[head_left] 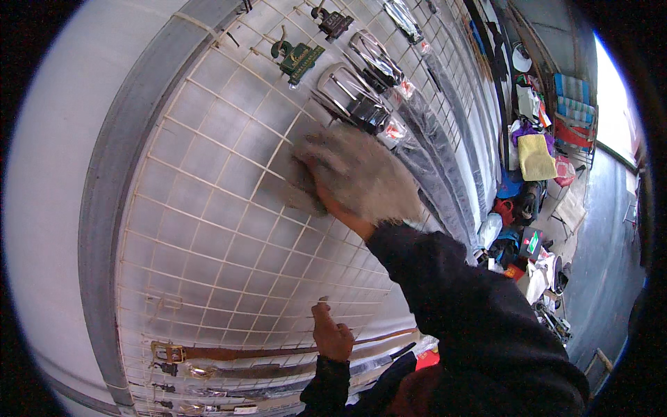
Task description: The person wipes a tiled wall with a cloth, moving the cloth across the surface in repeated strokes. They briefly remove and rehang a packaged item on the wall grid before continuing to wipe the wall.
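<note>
My right hand (330, 187) grips a blurred grey-brown cloth (375, 181) against the white wire grid (201, 160) on the wall. Just above it hang belts with silver buckles (347, 97) in clear sleeves and two small green and dark tagged hangers (297, 62). My left hand (332, 333) is lower on the grid, fingers curled at its wires. Below that hand a brown belt with a gold buckle (177, 352) lies across the grid, with more belts beneath.
A grey frame (104, 229) borders the grid at the left. At the right are piled bags, clothes and a yellow cushion (536, 156), striped folding chairs (573, 104) and a grey floor (604, 229) running toward a bright opening.
</note>
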Available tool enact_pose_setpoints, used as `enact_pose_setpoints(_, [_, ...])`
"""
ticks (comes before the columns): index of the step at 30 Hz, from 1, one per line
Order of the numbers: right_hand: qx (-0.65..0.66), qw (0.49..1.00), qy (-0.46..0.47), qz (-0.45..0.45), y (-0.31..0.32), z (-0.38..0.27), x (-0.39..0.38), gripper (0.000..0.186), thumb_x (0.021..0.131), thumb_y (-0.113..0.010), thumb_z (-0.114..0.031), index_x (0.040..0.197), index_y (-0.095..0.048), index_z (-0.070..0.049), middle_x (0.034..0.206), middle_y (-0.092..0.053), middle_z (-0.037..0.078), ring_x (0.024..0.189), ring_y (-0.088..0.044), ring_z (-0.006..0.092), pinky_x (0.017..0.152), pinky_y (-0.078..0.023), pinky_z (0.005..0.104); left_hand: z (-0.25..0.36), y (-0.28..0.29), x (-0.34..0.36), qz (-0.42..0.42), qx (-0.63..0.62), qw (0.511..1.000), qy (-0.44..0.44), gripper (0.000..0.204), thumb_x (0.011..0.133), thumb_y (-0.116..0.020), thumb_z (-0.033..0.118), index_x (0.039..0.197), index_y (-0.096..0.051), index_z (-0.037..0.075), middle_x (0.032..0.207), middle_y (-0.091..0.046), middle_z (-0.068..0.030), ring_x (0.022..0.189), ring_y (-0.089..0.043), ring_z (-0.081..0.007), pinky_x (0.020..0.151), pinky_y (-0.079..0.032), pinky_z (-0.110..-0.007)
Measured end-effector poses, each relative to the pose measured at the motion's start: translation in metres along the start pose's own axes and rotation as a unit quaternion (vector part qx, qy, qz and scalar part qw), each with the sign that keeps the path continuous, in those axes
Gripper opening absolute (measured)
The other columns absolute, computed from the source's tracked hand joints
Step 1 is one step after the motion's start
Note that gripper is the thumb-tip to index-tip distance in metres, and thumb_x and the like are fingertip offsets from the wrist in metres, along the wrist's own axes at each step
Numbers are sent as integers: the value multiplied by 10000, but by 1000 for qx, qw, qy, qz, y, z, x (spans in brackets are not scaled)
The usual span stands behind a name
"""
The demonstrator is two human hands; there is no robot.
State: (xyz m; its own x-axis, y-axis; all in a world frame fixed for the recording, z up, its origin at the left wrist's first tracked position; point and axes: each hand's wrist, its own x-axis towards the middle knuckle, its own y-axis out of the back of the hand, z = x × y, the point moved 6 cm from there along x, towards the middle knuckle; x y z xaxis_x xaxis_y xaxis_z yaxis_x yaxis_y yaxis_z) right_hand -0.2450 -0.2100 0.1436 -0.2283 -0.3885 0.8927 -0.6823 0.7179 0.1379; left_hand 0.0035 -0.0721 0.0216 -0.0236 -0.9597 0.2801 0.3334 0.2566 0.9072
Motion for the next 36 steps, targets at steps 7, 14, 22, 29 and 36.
enact_pose_setpoints(7, [9,996,-85,-11,-27,22,-48,260,996,-545,-170,1208,-690,-132,1225,-662,96,1147,-609,319,996,-481,359,2,-1,3,22,14,999,-40,631,655,-512,-79,1279,-448,-17,1215,-523,-255,1079,-555,-466,886,-493,-480])
enact_pose_setpoints(14, [-108,993,-19,-52,-65,9,8,359,991,-567,-202,1339,-596,-116,1305,-619,139,1207,-572,308,1059,-431,371,0,2,2,19,9,999,-30,657,676,-535,-69,1324,-437,-23,1200,-525,-268,1080,-569,-469,890,-494,-494])
enact_pose_setpoints(22, [-178,965,-31,-192,-67,27,-58,585,968,-605,-301,1497,-433,-121,1422,-544,176,1324,-489,385,1135,-345,405,-2,-1,0,23,-10,1000,9,666,684,-548,-69,1337,-441,7,1145,-527,-260,1041,-571,-477,872,-501,-517])
enact_pose_setpoints(29, [298,912,-272,-79,-63,36,-18,412,1049,-537,-329,1380,-567,-86,1301,-625,155,1221,-569,248,1068,-407,353,3,3,1,33,13,999,-30,680,689,-554,-65,1351,-423,14,1123,-519,-242,1010,-581,-471,810,-516,-529])
enact_pose_setpoints(36, [-134,990,-13,-29,-57,21,-43,581,957,-557,-143,1517,-402,-146,1378,-582,183,1222,-594,320,1051,-450,395,-2,0,0,46,24,998,-39,656,691,-559,-60,1329,-428,22,1122,-519,-238,980,-589,-471,786,-518,-530])
